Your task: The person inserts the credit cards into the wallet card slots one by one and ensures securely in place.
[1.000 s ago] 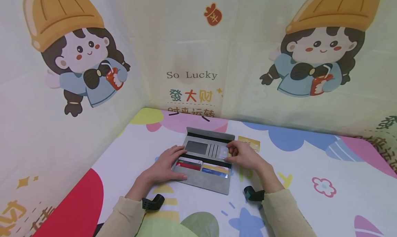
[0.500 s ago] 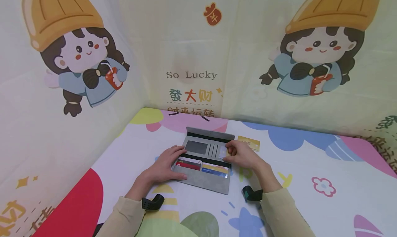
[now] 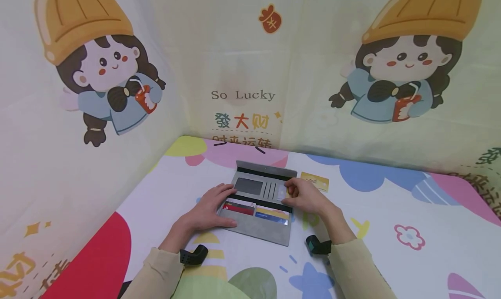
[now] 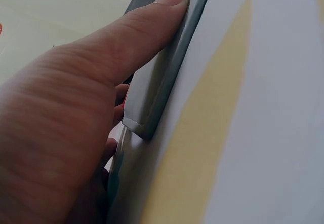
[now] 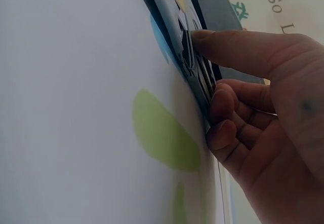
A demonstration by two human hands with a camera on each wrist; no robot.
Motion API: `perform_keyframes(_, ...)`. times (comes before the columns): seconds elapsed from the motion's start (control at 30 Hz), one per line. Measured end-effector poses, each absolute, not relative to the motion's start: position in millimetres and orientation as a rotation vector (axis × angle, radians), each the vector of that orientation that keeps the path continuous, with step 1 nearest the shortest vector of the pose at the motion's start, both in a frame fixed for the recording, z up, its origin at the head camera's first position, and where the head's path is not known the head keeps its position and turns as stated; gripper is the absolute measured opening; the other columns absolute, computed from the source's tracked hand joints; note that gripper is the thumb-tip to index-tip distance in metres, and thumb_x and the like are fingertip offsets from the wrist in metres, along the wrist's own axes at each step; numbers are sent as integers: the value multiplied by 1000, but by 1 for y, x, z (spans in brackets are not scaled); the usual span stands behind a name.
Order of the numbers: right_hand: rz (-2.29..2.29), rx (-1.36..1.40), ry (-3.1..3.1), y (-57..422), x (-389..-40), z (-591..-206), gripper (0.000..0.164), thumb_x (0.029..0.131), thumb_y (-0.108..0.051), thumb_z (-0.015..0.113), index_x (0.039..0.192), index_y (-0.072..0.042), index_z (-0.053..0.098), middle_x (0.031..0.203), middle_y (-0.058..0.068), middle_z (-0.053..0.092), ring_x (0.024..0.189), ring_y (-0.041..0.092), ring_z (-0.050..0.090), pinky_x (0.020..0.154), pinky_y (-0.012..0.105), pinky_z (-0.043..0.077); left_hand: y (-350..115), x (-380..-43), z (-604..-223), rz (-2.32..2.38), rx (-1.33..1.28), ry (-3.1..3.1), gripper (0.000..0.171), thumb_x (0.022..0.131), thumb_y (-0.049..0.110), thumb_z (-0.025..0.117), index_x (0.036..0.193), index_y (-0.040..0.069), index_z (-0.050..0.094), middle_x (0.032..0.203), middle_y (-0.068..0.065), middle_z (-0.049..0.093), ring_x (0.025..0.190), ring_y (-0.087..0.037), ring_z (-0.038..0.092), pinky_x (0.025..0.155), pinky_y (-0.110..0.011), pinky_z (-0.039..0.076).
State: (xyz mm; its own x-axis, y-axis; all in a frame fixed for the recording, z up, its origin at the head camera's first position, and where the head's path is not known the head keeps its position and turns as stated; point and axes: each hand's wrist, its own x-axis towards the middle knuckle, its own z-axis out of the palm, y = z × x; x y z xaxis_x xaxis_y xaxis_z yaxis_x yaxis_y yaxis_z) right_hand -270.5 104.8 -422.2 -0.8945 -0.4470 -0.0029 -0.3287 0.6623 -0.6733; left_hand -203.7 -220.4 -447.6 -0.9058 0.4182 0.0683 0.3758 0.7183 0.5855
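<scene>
A grey wallet (image 3: 258, 232) lies unfolded on the table, with cards showing in its pockets. My left hand (image 3: 207, 208) rests on its left side, fingers extended; in the left wrist view the thumb (image 4: 152, 26) presses on the wallet's near flap. At the right side, my right hand (image 3: 309, 196) holds a pale card (image 3: 282, 192) by its edge between thumb and index finger, the card lying in the right pocket. The right wrist view shows the thumb (image 5: 238, 46) at the wallet's edge and the other fingers curled. A red-and-white card (image 3: 238, 208) and a yellow-and-blue card (image 3: 272, 215) sit in the near pockets.
Just beyond my right hand a gold card (image 3: 318, 183) lies on the table. The tabletop (image 3: 372, 255) bears a colourful print. Printed cloth walls (image 3: 238, 64) stand behind and on the left.
My right hand has shifted slightly left along with the pale card, which shows less beyond the fingers. The left hand and wallet stay in place.
</scene>
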Motion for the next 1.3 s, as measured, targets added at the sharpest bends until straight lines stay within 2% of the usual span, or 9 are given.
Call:
perform_keyframes(0.87,-1036,-648,2702,102,-269,-419,46,84,-17,83,120,3,63,88,5,56,83,21,53,74,35,47,-220,-202,-448,949,671,2860,93,75,51,83,150,10,47,159,-12,35,148,-39,20,115,-64,22)
perform_keyframes(1.3,-1025,-653,2710,104,-270,-421,52,84,-20,84,125,4,62,93,5,58,84,21,53,76,36,48,-219,-202,-448,949,640,2847,93,75,50,83,151,11,46,159,-10,34,150,-37,17,115,-64,22)
